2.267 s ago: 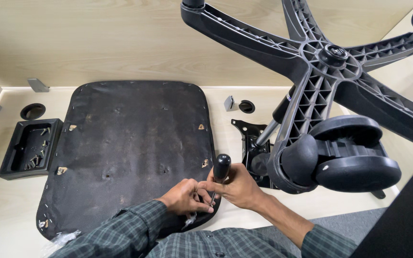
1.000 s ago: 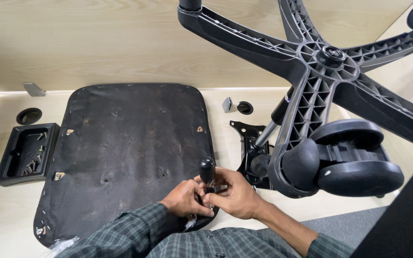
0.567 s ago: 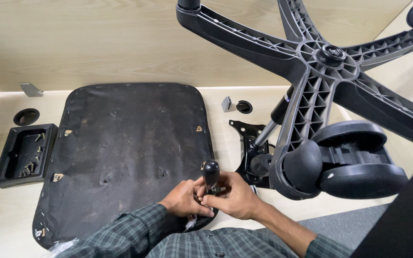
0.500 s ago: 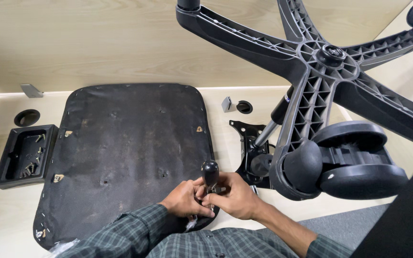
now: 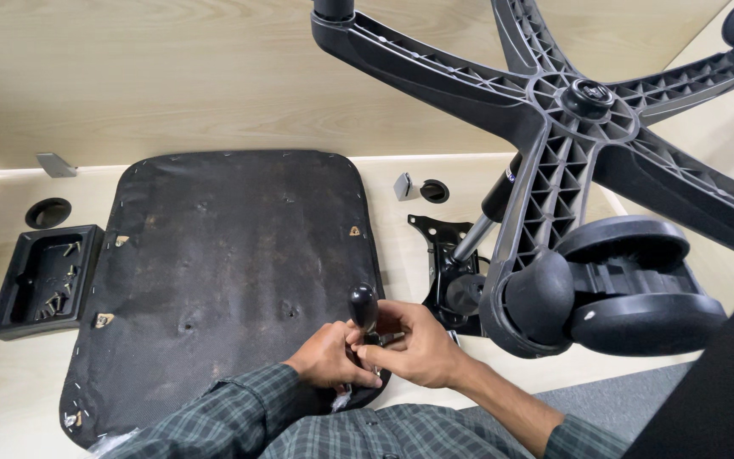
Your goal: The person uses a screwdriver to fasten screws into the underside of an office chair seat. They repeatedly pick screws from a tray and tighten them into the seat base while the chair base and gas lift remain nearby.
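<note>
A black chair seat pan (image 5: 231, 263) lies upside down on a pale wooden desk (image 5: 401, 246). At its near right edge my left hand (image 5: 330, 355) and my right hand (image 5: 414, 343) close together around a short tool with a round black knob handle (image 5: 363, 306), held upright. The lower part of the tool is hidden between my fingers.
An upturned black five-star chair base (image 5: 571, 127) with casters (image 5: 639, 289) and a gas lift looms at the right, above a black metal mechanism plate (image 5: 448, 272). A black tray (image 5: 40, 280) with several screws sits at the left. Cable holes and small brackets line the back wall.
The tool has moved from tilted right of my left hand to upright between both hands, and my hands have drawn closer together at the seat's edge.
</note>
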